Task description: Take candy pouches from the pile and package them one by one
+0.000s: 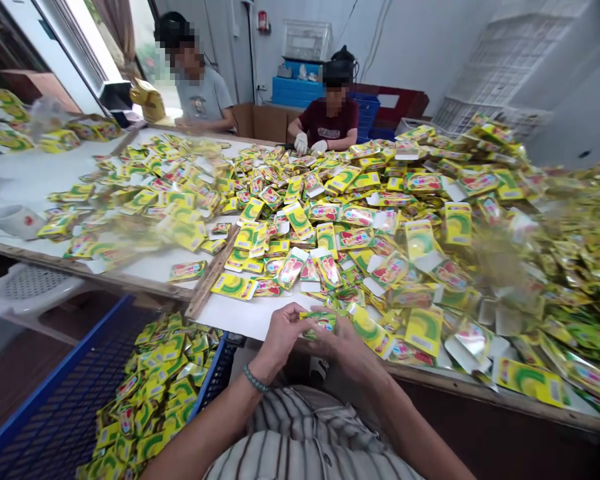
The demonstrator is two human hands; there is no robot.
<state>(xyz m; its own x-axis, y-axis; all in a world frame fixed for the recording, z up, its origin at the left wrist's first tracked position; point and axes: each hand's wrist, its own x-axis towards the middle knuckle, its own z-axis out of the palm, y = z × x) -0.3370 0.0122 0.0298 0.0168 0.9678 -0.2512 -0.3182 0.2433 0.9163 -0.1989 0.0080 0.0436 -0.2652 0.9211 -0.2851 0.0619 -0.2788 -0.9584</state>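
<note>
My left hand (283,333) and my right hand (347,347) meet at the near edge of the table (240,313). Both are closed on one small yellow-green packet (320,321) held between them, fingers pinched at its ends. Just beyond my hands lies a deep heap of the same yellow-green packets (380,227), flat and partly open, spread over most of the table. A bead bracelet sits on my left wrist.
A blue crate (65,407) at my lower left holds several finished packets (155,393). A white cup (13,220) stands at the table's left. Two other people (330,120) sit at the far side, one with white gloves. A white plastic stool (30,290) stands at left.
</note>
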